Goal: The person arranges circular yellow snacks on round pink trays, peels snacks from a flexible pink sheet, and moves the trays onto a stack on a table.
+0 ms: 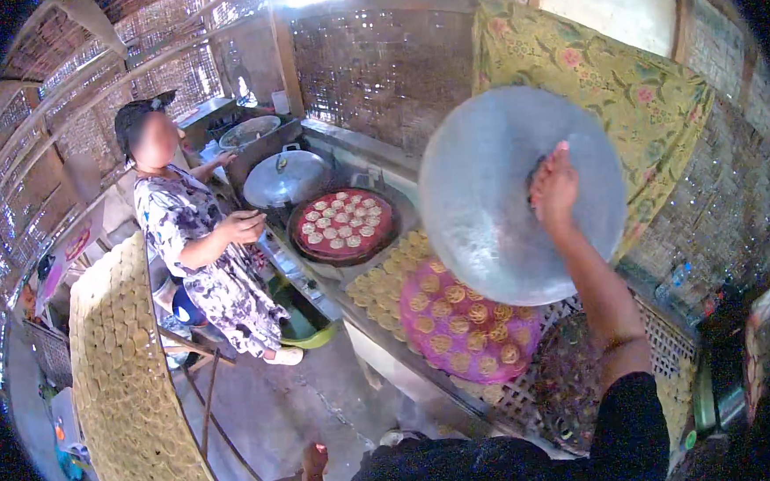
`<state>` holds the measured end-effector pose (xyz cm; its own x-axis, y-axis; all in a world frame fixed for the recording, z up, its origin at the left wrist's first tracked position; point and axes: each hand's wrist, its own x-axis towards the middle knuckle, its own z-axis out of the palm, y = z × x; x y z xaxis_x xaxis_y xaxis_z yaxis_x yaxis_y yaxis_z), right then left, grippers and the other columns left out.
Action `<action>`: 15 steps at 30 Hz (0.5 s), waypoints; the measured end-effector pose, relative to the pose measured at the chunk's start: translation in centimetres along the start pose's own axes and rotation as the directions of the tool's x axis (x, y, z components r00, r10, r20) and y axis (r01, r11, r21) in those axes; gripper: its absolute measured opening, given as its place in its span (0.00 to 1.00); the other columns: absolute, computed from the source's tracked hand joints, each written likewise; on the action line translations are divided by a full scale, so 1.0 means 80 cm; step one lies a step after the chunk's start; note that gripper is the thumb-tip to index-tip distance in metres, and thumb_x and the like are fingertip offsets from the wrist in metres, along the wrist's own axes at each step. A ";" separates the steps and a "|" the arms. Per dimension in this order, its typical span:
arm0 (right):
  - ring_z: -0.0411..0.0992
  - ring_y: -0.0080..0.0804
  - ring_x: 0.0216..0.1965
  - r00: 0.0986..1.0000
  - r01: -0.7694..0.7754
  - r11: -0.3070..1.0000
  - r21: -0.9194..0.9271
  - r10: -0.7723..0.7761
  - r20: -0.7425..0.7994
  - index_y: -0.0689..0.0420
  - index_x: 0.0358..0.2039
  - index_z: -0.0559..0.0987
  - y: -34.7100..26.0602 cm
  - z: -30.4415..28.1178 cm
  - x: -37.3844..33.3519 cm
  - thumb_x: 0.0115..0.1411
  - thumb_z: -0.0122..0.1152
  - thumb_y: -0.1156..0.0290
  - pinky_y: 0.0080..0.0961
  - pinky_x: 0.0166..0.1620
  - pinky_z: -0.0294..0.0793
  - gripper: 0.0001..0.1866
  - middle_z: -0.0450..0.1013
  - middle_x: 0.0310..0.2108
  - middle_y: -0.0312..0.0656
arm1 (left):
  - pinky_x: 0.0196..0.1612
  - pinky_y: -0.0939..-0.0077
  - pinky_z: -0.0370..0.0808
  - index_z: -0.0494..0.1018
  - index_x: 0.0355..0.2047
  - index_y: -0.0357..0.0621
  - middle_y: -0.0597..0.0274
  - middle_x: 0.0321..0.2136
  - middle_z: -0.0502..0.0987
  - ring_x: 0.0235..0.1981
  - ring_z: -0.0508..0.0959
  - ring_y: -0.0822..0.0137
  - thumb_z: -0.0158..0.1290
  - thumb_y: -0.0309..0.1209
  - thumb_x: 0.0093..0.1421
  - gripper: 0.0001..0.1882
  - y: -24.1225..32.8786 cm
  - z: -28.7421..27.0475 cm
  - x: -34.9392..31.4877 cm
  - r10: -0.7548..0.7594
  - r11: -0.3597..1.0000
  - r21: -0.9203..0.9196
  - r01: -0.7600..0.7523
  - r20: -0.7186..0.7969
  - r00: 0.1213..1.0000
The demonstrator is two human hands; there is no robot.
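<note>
Our right hand (555, 186) has its fingers closed around the handle at the middle of a broad metal lid (484, 208), which we hold up and tilted, its outer face toward us. The lid is on the right side of the scene, over the far part of the pink round cloth (470, 328) with its yellowish pieces (476, 312), and hides some of it. Our left hand (315, 461) hangs low at the near edge, well apart from the worktop (401, 354); we see nothing in it, but cannot tell how far its fingers are curled.

To the far left of the pink cloth, a round pan (386, 251) stands uncovered, pale flower-shaped pieces (343, 219) spread over its red cloth. Just beyond it is a domed lid (287, 178), and a co-worker's hand (241, 227) is raised to its left.

We judge the step in hand to be carrying the lid, not yet set down. The next move calls for a firm grip, a controlled tilt and room around the rim.
</note>
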<state>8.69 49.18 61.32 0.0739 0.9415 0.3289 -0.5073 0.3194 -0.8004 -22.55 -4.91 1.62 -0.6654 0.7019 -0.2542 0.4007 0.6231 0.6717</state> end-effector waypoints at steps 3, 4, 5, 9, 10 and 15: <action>0.50 0.21 0.06 0.996 -0.075 0.997 0.029 0.073 0.061 0.47 0.16 0.62 0.053 0.083 -0.021 0.62 0.48 0.44 0.23 0.09 0.49 0.25 0.54 0.09 0.29 | 0.27 0.54 0.72 0.72 0.24 0.44 0.52 0.17 0.74 0.22 0.75 0.49 0.49 0.37 0.54 0.10 -0.030 -0.018 -0.026 -0.066 0.983 0.170 0.066 -0.005 0.998; 0.50 0.21 0.06 0.993 -0.109 0.994 0.024 0.108 0.043 0.47 0.16 0.61 0.073 0.107 -0.021 0.62 0.48 0.43 0.23 0.08 0.49 0.25 0.54 0.08 0.29 | 0.27 0.54 0.72 0.72 0.24 0.44 0.52 0.17 0.74 0.22 0.75 0.49 0.49 0.37 0.54 0.10 -0.036 -0.023 -0.028 -0.102 0.982 0.164 0.095 0.032 0.994; 0.50 0.22 0.05 0.987 -0.157 0.987 0.028 0.156 0.034 0.47 0.16 0.61 0.097 0.135 -0.025 0.61 0.47 0.42 0.23 0.08 0.49 0.26 0.53 0.08 0.29 | 0.27 0.54 0.72 0.72 0.24 0.44 0.52 0.18 0.74 0.23 0.75 0.50 0.49 0.37 0.54 0.10 -0.046 -0.032 -0.036 -0.142 0.978 0.160 0.133 0.047 0.989; 0.47 0.20 0.07 0.971 -0.216 0.976 0.026 0.213 0.106 0.48 0.16 0.61 0.152 0.245 -0.070 0.62 0.46 0.43 0.20 0.09 0.47 0.26 0.51 0.09 0.27 | 0.28 0.55 0.73 0.72 0.24 0.44 0.52 0.18 0.73 0.23 0.75 0.50 0.49 0.37 0.55 0.10 -0.075 -0.054 -0.064 -0.249 0.962 0.140 0.235 0.098 0.963; 0.47 0.20 0.07 0.960 -0.256 0.966 0.033 0.250 0.128 0.48 0.17 0.61 0.178 0.266 -0.076 0.63 0.46 0.44 0.20 0.10 0.48 0.26 0.51 0.10 0.27 | 0.28 0.55 0.73 0.72 0.24 0.44 0.52 0.18 0.73 0.23 0.75 0.51 0.49 0.37 0.55 0.10 -0.082 -0.058 -0.075 -0.276 0.956 0.135 0.262 0.100 0.956; 0.52 0.22 0.12 0.876 -0.434 0.896 0.096 0.395 0.278 0.50 0.20 0.62 0.277 0.332 -0.076 0.63 0.45 0.44 0.23 0.17 0.56 0.25 0.53 0.12 0.29 | 0.29 0.56 0.73 0.73 0.25 0.44 0.52 0.19 0.73 0.24 0.75 0.52 0.48 0.37 0.55 0.10 -0.091 -0.066 -0.083 -0.305 0.950 0.099 0.295 0.109 0.946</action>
<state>-25.83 47.70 54.91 -0.3743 0.9206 0.1113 -0.5687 -0.1332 -0.8117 -24.40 -15.95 2.06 -0.6834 0.5115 -0.5209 0.2470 0.8335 0.4943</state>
